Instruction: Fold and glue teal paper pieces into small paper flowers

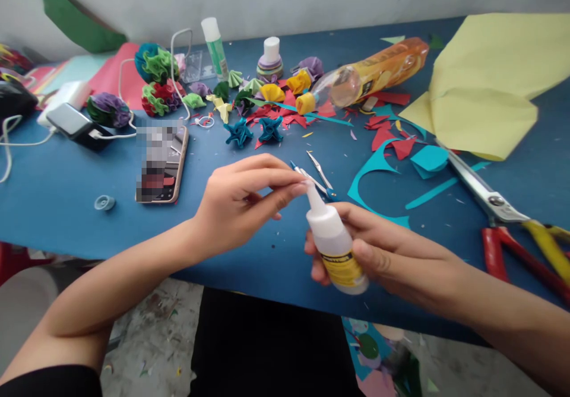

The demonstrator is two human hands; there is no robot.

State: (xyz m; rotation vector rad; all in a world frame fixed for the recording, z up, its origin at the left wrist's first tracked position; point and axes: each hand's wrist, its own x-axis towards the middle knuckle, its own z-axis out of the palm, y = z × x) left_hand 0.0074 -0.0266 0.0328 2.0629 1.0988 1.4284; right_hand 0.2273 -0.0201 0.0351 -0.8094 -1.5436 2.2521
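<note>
In my right hand [378, 240] is a small white glue bottle [332, 234] with a yellow label, its long nozzle tilted up and to the left. Thumb and fingers of my left hand [243, 198] pinch the nozzle's tip; whether a small cap sits there I cannot make out. Just behind the nozzle lie tweezers [319, 170] and a blue-tipped tool, partly hidden by the hands. Two blue folded paper flowers [239, 133] rest farther back on the blue table [214, 343].
Large scissors [494, 198] with red and yellow handles lie at right, near blue paper offcuts [367, 171] and yellow paper [485, 94]. A phone [171, 165] and a small round cap [104, 202] are at left. Behind stand a glue stick [215, 50] and an orange-labelled bottle [383, 73].
</note>
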